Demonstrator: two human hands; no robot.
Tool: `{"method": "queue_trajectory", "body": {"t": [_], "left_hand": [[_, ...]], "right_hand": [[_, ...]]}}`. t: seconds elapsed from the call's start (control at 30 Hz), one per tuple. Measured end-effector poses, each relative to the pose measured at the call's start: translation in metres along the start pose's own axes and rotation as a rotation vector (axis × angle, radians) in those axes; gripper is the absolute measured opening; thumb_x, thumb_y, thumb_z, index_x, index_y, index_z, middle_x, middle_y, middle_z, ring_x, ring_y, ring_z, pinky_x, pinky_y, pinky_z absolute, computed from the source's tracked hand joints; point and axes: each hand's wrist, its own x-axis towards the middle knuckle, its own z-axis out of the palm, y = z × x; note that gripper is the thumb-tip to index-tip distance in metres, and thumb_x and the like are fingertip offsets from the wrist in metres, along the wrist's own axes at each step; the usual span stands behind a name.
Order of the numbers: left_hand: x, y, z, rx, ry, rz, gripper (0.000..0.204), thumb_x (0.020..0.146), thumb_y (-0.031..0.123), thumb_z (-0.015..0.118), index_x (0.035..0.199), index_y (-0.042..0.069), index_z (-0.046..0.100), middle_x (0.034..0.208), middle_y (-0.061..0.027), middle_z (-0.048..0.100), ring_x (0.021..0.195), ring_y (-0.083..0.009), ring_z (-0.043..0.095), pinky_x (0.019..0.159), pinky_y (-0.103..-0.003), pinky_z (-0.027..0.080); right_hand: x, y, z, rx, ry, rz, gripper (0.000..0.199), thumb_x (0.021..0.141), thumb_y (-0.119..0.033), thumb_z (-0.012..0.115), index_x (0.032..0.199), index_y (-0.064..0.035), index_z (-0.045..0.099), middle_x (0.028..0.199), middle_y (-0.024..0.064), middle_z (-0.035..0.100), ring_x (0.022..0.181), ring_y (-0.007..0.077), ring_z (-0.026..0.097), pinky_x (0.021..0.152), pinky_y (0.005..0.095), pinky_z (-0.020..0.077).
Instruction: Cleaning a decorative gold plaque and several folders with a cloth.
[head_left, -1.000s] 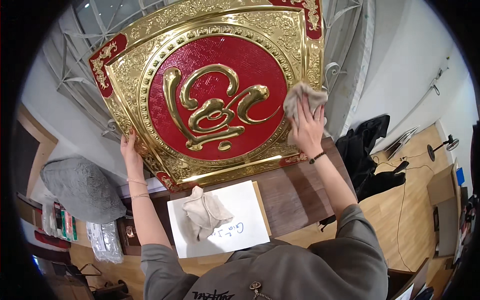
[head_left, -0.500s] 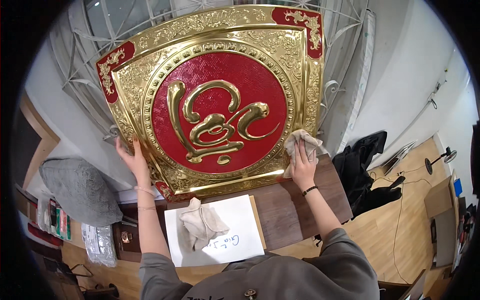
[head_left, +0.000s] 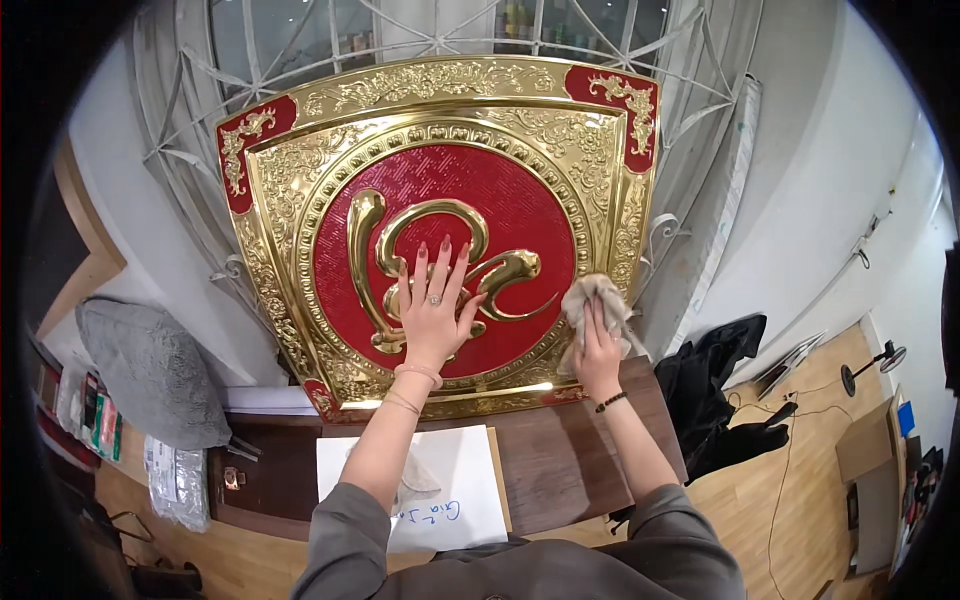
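A large fan-shaped plaque leans upright on a dark wooden table, with a gold embossed frame, red corners and a red round centre bearing gold raised lettering. My left hand lies flat with fingers spread over the lettering at the plaque's middle, holding nothing. At the lower right of the frame, my right hand presses a beige cloth against the gold border. A second light cloth rests on a white sheet in front of the plaque, mostly hidden by my left forearm.
Behind the plaque stands a white metal window grille. The wooden table runs under it. A grey cushion and a plastic-wrapped packet are at the left. Black fabric and a cardboard box lie to the right.
My left hand has moved from the plaque's left edge onto its centre. My right hand stays at the lower right with the cloth. The plaque appears lower and straighter in view.
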Motion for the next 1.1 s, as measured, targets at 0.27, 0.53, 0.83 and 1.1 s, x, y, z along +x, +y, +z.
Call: {"method": "queue_trajectory", "body": {"t": [0.27, 0.53, 0.83, 1.1], "left_hand": [[-0.003, 0.000, 0.004, 0.013, 0.016, 0.031, 0.067, 0.089, 0.043, 0.057, 0.147, 0.018, 0.036, 0.155, -0.0056, 0.028, 0.143, -0.0331, 0.020, 0.116, -0.053, 0.014], [-0.001, 0.002, 0.005, 0.037, 0.010, 0.020, 0.072, 0.086, 0.046, 0.060, 0.147, 0.019, 0.034, 0.155, -0.0035, 0.027, 0.144, -0.0316, 0.019, 0.117, -0.051, 0.012], [-0.005, 0.004, 0.004, 0.076, -0.006, 0.006, 0.070, 0.087, 0.046, 0.059, 0.147, 0.018, 0.036, 0.154, -0.0058, 0.029, 0.143, -0.0337, 0.021, 0.116, -0.053, 0.014], [-0.004, 0.002, 0.001, 0.078, 0.023, 0.009, 0.070, 0.087, 0.044, 0.060, 0.146, 0.017, 0.036, 0.153, -0.0069, 0.030, 0.143, -0.0342, 0.021, 0.116, -0.053, 0.014]], "right_hand": [[0.156, -0.004, -0.038, 0.067, 0.173, 0.082, 0.059, 0.086, -0.008, 0.053, 0.143, -0.0064, 0.040, 0.150, 0.0166, 0.033, 0.129, 0.0380, 0.042, 0.109, 0.0482, 0.0316], [0.086, -0.001, -0.015, 0.051, 0.148, 0.130, 0.062, 0.085, -0.006, 0.052, 0.145, -0.0063, 0.036, 0.153, 0.0169, 0.026, 0.135, 0.0390, 0.034, 0.109, 0.0461, 0.0320], [0.219, 0.023, -0.045, 0.027, 0.265, -0.053, 0.059, 0.089, -0.010, 0.051, 0.145, -0.0056, 0.035, 0.153, 0.0162, 0.026, 0.133, 0.0400, 0.036, 0.109, 0.0479, 0.0305], [0.196, 0.013, -0.034, -0.023, 0.256, -0.028, 0.061, 0.082, -0.005, 0.054, 0.141, -0.0046, 0.040, 0.150, 0.0127, 0.034, 0.123, 0.0364, 0.047, 0.105, 0.0450, 0.0375]]}}
